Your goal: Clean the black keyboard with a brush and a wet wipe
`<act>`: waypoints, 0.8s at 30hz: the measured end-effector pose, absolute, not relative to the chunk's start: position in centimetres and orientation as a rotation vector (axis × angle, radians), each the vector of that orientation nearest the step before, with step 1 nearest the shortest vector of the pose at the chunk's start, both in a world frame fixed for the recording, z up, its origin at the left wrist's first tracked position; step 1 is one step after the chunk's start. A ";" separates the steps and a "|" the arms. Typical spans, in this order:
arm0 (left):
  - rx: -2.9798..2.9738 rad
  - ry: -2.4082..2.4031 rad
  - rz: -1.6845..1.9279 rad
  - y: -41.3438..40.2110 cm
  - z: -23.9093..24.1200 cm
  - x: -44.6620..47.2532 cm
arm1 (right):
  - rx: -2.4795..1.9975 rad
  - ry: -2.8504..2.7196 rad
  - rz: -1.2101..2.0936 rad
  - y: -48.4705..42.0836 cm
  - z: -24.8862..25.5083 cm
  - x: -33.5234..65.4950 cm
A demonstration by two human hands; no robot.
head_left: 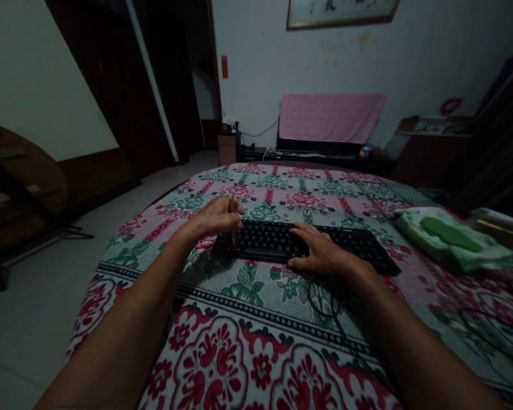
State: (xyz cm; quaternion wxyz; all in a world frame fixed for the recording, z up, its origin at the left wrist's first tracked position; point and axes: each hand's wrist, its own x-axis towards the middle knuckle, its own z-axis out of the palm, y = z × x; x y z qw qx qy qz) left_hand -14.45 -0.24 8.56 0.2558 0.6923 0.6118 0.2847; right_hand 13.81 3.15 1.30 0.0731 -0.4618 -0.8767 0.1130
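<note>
A black keyboard [267, 239] lies on the patterned cloth, its long side across my view. Over its left end, my left hand [222, 216] is closed around a thin brush-like stick [234, 232], held upright with its lower tip down at the leftmost keys. The tip is dim and small. My right hand [318, 247] grips the keyboard right of the middle, thumb at the near edge and fingers reaching over the keys to the far side. Part of the keys is hidden under that hand. A black cable [325, 304] loops on the cloth near my right wrist.
The red, green and white cloth [214, 364] covers a round-edged table. At the right lies a green and white packet [448, 239]. A folded round table [21, 188] stands on the left. Beyond are a pink towel [331, 117] over a dark object and a wall picture [342, 12].
</note>
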 end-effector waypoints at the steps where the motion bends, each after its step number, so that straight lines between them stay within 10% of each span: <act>1: 1.889 1.678 0.759 -0.2 8.5 -14.4 | -1.384 -2.632 0.342 3.1 1.3 13.8; 24: 1.868 1.905 1.084 0.0 5.0 -15.2 | -1.346 -2.455 0.200 0.6 0.3 11.5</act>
